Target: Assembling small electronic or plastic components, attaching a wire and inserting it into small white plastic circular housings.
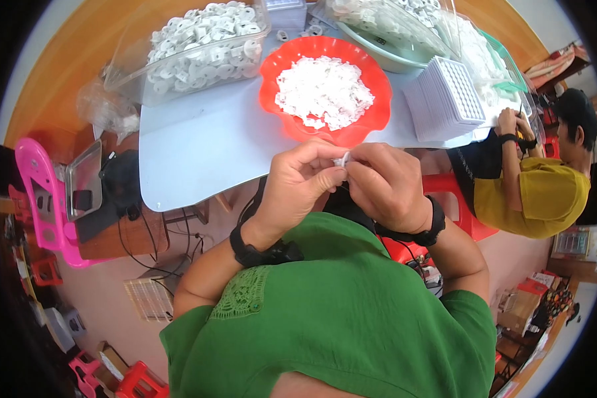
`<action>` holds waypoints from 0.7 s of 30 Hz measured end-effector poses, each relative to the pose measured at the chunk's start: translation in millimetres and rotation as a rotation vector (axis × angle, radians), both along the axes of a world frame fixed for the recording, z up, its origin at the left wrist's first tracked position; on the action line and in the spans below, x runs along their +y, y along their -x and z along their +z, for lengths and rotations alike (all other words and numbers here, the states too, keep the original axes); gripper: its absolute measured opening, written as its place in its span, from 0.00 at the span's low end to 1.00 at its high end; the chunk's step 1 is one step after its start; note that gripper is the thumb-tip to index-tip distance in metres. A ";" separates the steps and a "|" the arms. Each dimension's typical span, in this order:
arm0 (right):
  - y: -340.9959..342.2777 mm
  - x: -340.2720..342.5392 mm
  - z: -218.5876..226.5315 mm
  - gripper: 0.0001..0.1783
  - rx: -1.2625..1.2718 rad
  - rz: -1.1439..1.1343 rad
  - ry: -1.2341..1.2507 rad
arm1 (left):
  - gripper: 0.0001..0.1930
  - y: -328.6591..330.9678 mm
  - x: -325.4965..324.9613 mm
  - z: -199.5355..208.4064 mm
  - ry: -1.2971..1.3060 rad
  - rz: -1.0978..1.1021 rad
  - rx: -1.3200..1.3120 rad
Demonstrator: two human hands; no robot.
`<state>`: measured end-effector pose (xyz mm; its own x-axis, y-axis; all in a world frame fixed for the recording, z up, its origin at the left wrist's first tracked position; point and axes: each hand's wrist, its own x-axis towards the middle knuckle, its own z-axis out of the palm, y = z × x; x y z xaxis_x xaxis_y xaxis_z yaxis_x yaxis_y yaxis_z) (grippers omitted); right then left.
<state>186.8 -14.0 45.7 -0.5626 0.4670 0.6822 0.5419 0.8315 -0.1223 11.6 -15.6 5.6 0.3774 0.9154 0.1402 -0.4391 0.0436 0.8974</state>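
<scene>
Between the fingertips of both hands is a small white plastic part (342, 160), held just off the near edge of the table. My left hand (302, 179) pinches it from the left with thumb and forefinger. From the other side my right hand (390, 186) grips it, its fingers curled and hiding much of the piece. Directly beyond the hands stands a red wavy-rimmed bowl (272, 109), heaped with small white plastic pieces (325, 93). A clear plastic bin (129, 83) at the far left holds many round white parts (205, 40).
The pale blue table (186, 152) carries a stack of white trays (444, 99) at right and a light green basin (391, 60) behind. A person in a yellow shirt (544, 196) works at the right. A pink chair (43, 199) stands left; a red stool (454, 199) is close on my right.
</scene>
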 end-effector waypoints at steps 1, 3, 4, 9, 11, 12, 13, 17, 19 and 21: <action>0.9 0.1 -1.6 0.10 -0.005 0.009 0.001 | 0.10 -1.2 -0.1 -0.6 0.001 0.009 -0.005; 2.8 0.7 -6.0 0.11 0.051 -0.013 -0.042 | 0.10 -2.2 0.5 -2.1 -0.065 0.023 -0.030; 3.2 0.9 -5.7 0.11 0.046 -0.007 -0.041 | 0.10 -1.3 0.4 -1.8 -0.065 0.029 -0.034; 5.4 2.5 -5.3 0.11 0.071 0.005 0.035 | 0.10 2.2 -0.4 1.6 -0.115 0.107 0.173; 5.1 4.2 -1.6 0.11 0.034 0.008 0.061 | 0.10 2.7 -1.2 2.9 -0.066 0.094 0.144; 5.5 5.0 0.3 0.10 0.000 0.008 0.088 | 0.10 3.2 -1.8 3.1 -0.017 0.078 0.117; 6.0 6.1 1.3 0.10 -0.003 0.009 0.087 | 0.10 3.5 -2.1 2.5 -0.018 0.079 0.114; 10.1 9.7 3.6 0.09 -0.038 0.043 0.179 | 0.10 6.9 -4.6 -2.2 -0.012 0.124 0.219; 11.9 12.1 2.8 0.08 -0.072 0.060 0.186 | 0.10 7.9 -6.4 -6.1 -0.019 0.133 0.240; 13.3 16.3 0.2 0.07 -0.042 0.149 0.250 | 0.08 8.8 -7.1 -9.7 -0.042 0.163 0.193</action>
<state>173.5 2.3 45.9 -0.6628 0.5278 0.5311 0.4248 0.8492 -0.3137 2.9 -22.7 -4.1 0.2493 0.9611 0.1188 -0.2576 -0.0525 0.9648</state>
